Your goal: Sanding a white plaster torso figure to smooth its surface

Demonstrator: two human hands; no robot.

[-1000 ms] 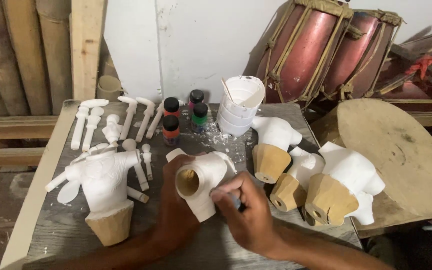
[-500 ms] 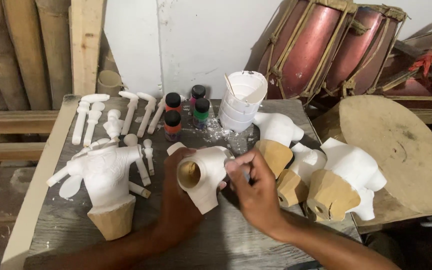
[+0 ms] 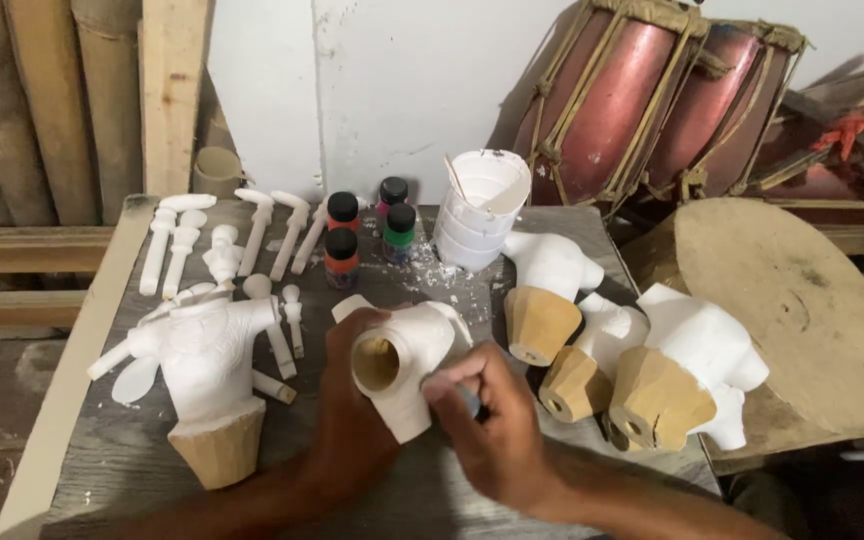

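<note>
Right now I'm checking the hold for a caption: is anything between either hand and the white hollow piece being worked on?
Nothing visible. The left hand grips the white hollow piece directly from beneath and behind, and the right hand presses its fingertips against the side. Whether they pinch a small tool cannot be told.

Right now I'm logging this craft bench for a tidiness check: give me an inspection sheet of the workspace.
Surface: grey wooden table, white dust specks.
Job's things: white-coated hollow torso piece, held up off the table.
Clutter: assembled white figure on wooden cone base; loose white limb parts; small paint bottles; stacked white cups; three white torsos on wooden bases.
Hands: left hand grips torso; right hand touches it.
Cables: nothing seen.
Surroundings: red drums, bamboo poles.
</note>
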